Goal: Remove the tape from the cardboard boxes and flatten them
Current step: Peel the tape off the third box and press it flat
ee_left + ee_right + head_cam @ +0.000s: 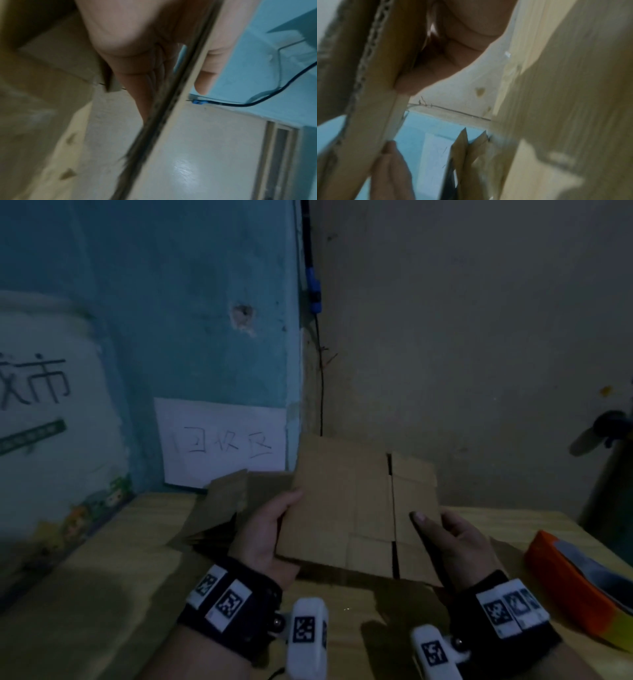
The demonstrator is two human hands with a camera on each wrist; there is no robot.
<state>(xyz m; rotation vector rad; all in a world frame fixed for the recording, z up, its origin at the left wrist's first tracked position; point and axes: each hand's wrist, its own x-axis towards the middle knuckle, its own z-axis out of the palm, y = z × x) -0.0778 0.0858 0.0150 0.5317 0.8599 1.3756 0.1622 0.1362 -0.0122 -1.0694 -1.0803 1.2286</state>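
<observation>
**Flattened box held at both edges**

Both hands grip one flattened box (pixel 356 508) above the table (pixel 102 594). Left hand (pixel 270 535) pinches its left edge, thumb on top; right hand (pixel 455 542) clamps the right edge likewise. Under-fingers show only in the blurred wrist views. More flattened cardboard (pixel 222 508) lies beyond the left hand, partly hidden.
</observation>
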